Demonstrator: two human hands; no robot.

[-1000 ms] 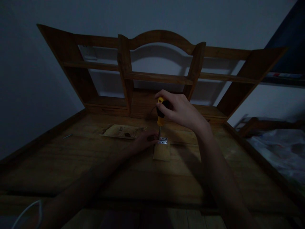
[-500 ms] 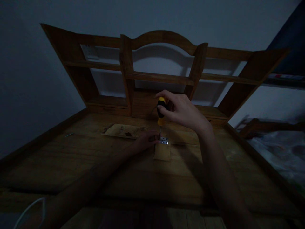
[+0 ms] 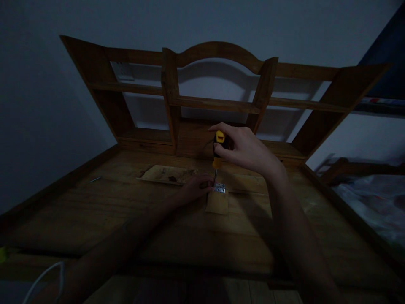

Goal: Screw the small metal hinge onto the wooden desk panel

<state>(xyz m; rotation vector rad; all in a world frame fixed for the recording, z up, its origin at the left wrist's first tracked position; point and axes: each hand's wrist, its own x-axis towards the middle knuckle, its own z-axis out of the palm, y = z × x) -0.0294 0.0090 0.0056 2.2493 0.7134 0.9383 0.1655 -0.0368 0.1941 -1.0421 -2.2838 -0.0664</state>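
Note:
A yellow-and-black screwdriver stands nearly upright, its handle held in the fingers of my right hand. The shaft reaches down to the left part of a small silver hinge; the tip and any screw under it are too small to make out. Under the hinge lies a small light wooden piece on the desk. My left hand rests low on the desk, its thumb and fingertips closed at the hinge's left edge beside the shaft.
A longer, stained wooden strip lies behind my left hand. Further left is a thin metal piece. A wooden shelf unit rises along the back. A white cable curves at the bottom left. Pale plastic shows at right.
The screwdriver handle has turned in my right fingers and tilts slightly differently, while its shaft stays at the hinge. My left hand keeps its place. The whole view has shifted slightly.

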